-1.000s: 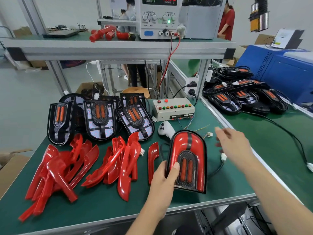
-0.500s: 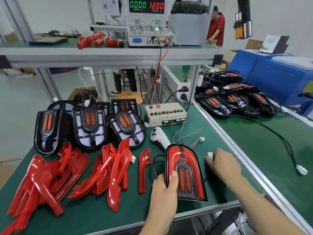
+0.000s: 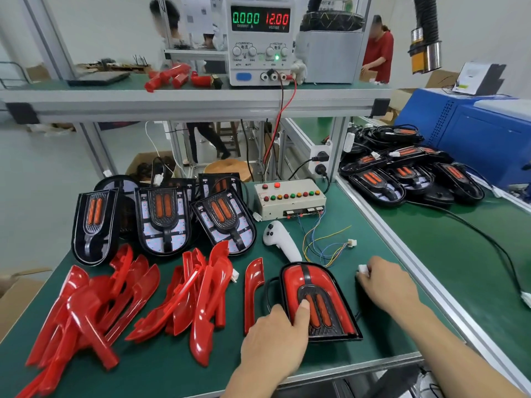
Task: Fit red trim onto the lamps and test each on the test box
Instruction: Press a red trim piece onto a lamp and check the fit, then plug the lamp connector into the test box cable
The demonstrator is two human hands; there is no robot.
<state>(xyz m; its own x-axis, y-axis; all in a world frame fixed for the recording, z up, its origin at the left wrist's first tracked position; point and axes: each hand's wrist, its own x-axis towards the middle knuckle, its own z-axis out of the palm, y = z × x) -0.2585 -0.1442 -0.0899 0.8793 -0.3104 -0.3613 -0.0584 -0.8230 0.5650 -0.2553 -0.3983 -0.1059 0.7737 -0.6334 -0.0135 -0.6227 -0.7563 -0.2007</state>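
A green-matted workbench (image 3: 161,366) fills the near part of the scene, with a second green bench running off to the right, where a heap of black oval lamps with orange strips and trailing cables (image 3: 408,173) lies at the far end. On the shelf above stands a white bench power supply (image 3: 260,41) whose display reads 0.000 and 12.00, its red and black leads dropping down toward the bench. Three untrimmed black lamps with orange centre strips (image 3: 163,219) lean in a row at the far left, and near them sprawl two loose piles of glossy red plastic trim pieces (image 3: 94,308). The cream test box with rows of coloured buttons (image 3: 290,199) sits far of centre, thin coloured wires spilling from its front, a white handheld controller (image 3: 280,239) just beside it. Near the front edge lies the lamp fitted with red trim (image 3: 316,297), flat on the mat; the left hand (image 3: 275,340) grips its near left edge, thumb pressed on the face. The right hand (image 3: 385,285), to the right of that lamp, pinches a small white connector (image 3: 362,269).
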